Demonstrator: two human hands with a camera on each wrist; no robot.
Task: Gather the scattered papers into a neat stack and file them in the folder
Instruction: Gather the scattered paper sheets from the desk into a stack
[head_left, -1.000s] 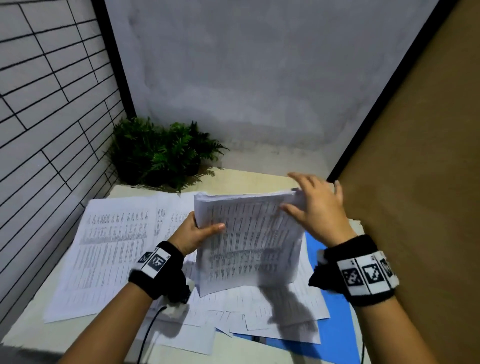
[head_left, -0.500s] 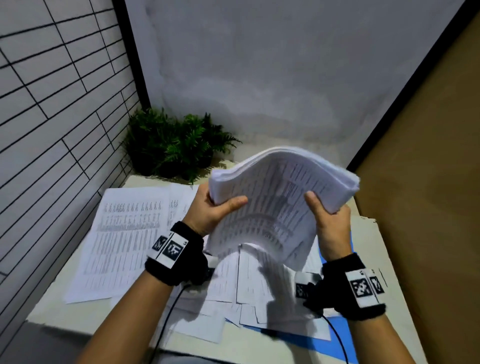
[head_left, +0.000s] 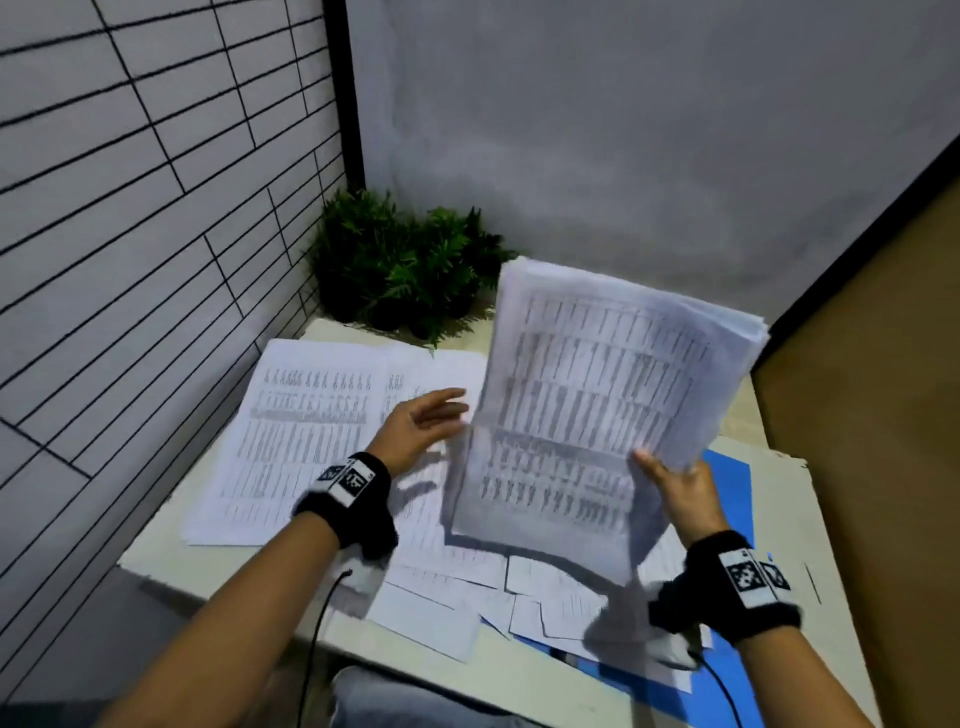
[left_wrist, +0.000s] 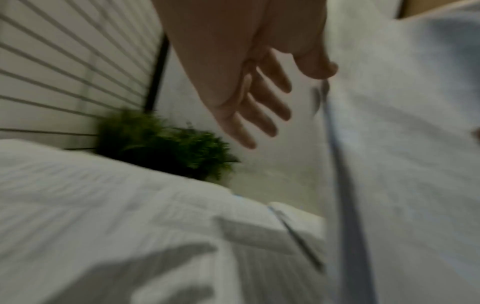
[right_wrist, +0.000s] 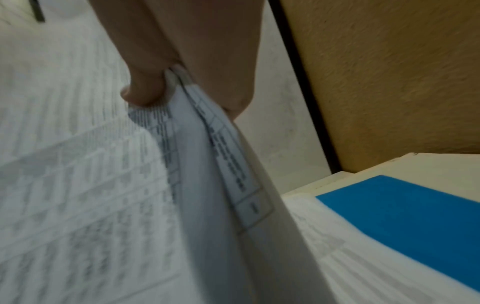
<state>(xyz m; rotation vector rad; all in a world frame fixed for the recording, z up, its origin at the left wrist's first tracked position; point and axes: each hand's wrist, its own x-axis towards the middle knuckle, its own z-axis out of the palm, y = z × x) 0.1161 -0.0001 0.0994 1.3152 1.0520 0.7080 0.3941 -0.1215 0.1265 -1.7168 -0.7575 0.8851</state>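
Observation:
A thick stack of printed papers (head_left: 587, 410) is raised above the table, tilted up toward me. My right hand (head_left: 675, 483) pinches its right edge, thumb on the front; the right wrist view shows that stack (right_wrist: 197, 164) between thumb and fingers. My left hand (head_left: 421, 426) hovers just left of the stack with fingers spread and straight, holding nothing; the same left hand (left_wrist: 259, 98) is blurred in the left wrist view. Several loose sheets (head_left: 306, 431) lie scattered on the table. A blue folder (head_left: 732, 499) lies under sheets at the right.
A green potted plant (head_left: 405, 260) stands in the far left corner of the white table (head_left: 810, 545). A tiled wall runs along the left, a brown panel (head_left: 883, 364) along the right. Cables trail from both wristbands at the table's front edge.
My left hand let go of the stack and opened, moving left. The stack, bent between both hands before, now stands straighter, held by the right hand alone.

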